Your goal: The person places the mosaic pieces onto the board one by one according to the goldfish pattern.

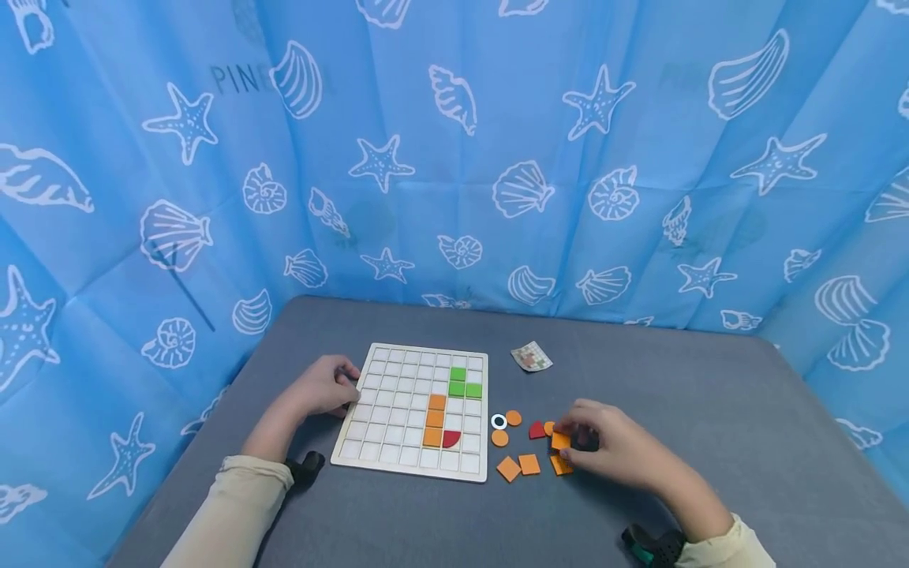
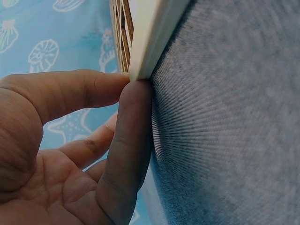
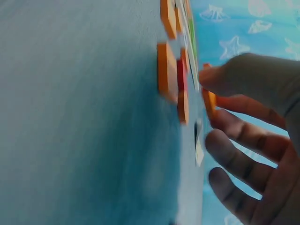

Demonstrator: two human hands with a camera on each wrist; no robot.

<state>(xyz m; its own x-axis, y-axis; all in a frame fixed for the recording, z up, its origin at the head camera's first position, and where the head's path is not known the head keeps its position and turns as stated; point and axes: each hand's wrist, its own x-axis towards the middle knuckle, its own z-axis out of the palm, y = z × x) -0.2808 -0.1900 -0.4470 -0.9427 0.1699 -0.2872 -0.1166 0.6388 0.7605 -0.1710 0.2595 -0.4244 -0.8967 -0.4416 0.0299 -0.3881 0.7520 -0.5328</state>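
Here, the left hand (image 1: 327, 386) pinches a square white board (image 1: 398, 414) at nine o'clock; the right hand (image 1: 607, 443), a square orange, seemingly wooden tile (image 1: 561, 441) at three.

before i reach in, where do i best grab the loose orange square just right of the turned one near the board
Probably pinch the orange square by its near and far edges, coming down from the near side. It lies flat on the table; its left edge sits close to the turned square, leaving little finger room, while near and far edges look free.
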